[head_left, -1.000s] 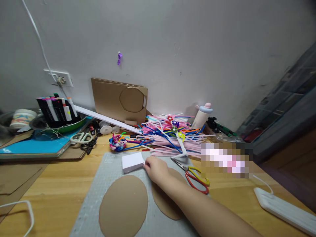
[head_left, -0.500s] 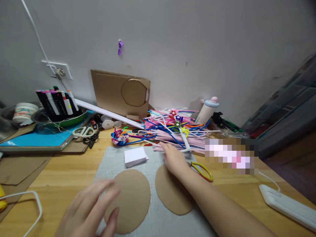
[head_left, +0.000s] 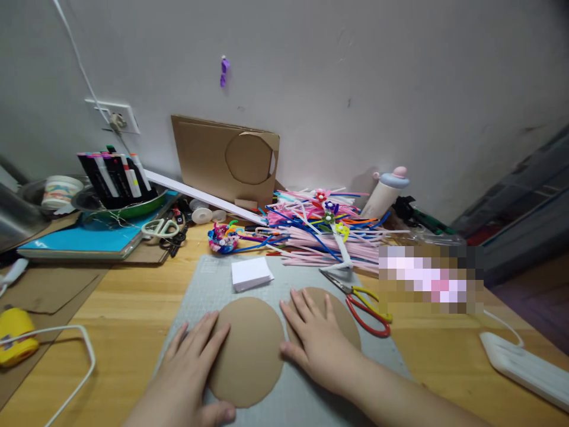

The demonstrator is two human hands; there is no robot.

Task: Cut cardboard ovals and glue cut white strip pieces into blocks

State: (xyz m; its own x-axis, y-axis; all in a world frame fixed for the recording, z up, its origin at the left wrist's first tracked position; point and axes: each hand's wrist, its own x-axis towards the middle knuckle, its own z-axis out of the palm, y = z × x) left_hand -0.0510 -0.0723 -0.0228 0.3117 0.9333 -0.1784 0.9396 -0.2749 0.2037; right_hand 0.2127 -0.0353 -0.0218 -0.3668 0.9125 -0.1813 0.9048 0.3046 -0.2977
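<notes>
Two cardboard discs lie side by side on a grey cutting mat (head_left: pixel 208 276). My left hand (head_left: pixel 195 362) rests at the left edge of the left cardboard disc (head_left: pixel 251 356), its fingers apart and its thumb near the lower rim. Spread flat over the right cardboard disc (head_left: pixel 349 314) is my right hand (head_left: pixel 315 338), covering much of it. Just beyond the discs sits a stack of white paper (head_left: pixel 252 274). Pliers with one yellow and one red handle (head_left: pixel 367 314) lie to the right of my right hand.
Pipe cleaners (head_left: pixel 329 240) are heaped at the back, with a white bottle (head_left: pixel 384 196) behind. Cut cardboard (head_left: pixel 204 157) leans on the wall. Left are markers (head_left: pixel 115 178), scissors (head_left: pixel 160 228) and a yellow tool (head_left: pixel 18 336). A white power strip (head_left: pixel 524 367) lies right.
My right hand has drawn back from the pipe cleaners and come down on the right disc, uncovering the pliers. My left hand has settled at the left disc's edge. The view has shifted slightly.
</notes>
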